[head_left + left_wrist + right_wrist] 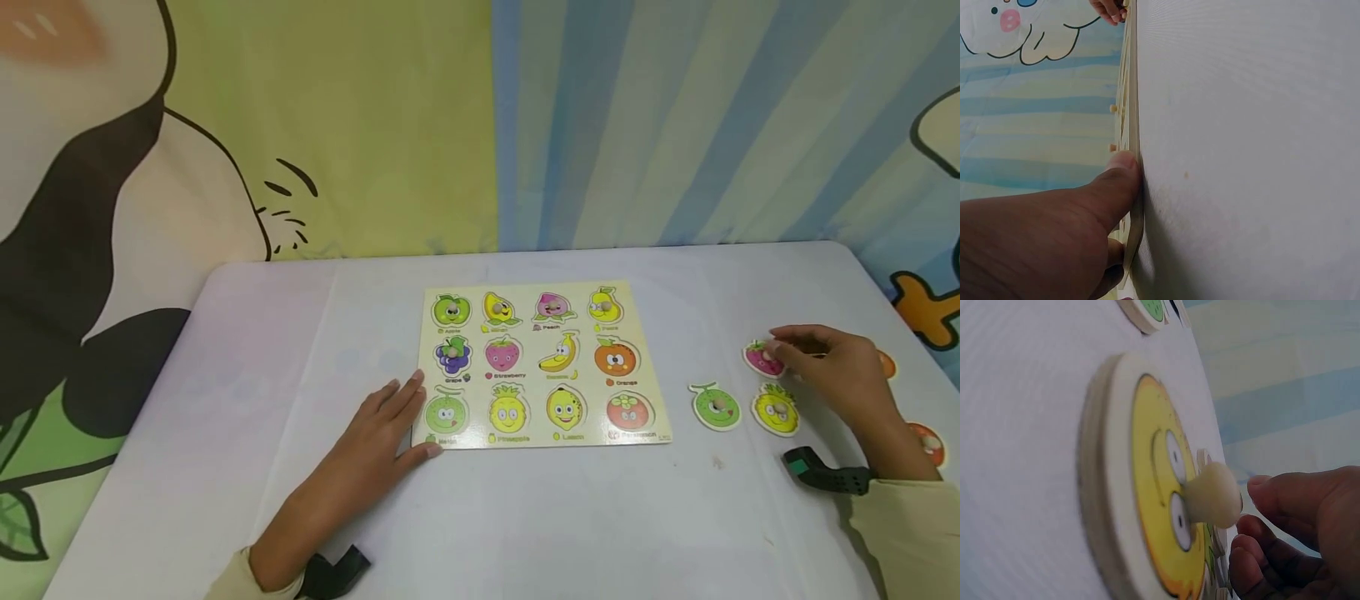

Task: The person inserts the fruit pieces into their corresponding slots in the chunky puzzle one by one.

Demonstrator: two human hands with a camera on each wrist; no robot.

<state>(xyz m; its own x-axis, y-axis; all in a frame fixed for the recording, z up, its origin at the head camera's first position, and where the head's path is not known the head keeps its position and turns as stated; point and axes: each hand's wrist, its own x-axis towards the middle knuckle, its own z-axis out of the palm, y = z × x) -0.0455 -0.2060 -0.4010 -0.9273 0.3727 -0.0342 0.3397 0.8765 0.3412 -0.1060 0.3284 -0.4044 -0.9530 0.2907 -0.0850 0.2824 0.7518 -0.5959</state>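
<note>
To your right, the strawberry piece point(761, 361) slants, leaves pointing away, pink; whether your right hand point(847, 379) grips it, I can't tell; your straight-fingered left hand point(378, 437) touches the board point(478, 408).

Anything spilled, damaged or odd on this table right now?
Only minor: a faint brownish mark on the white tablecloth, on the near side of the loose melon piece. It stands out against the white; whether it is a stain or debris, I can't tell. The puzzle board by the left hand shows no visible damage.
</note>
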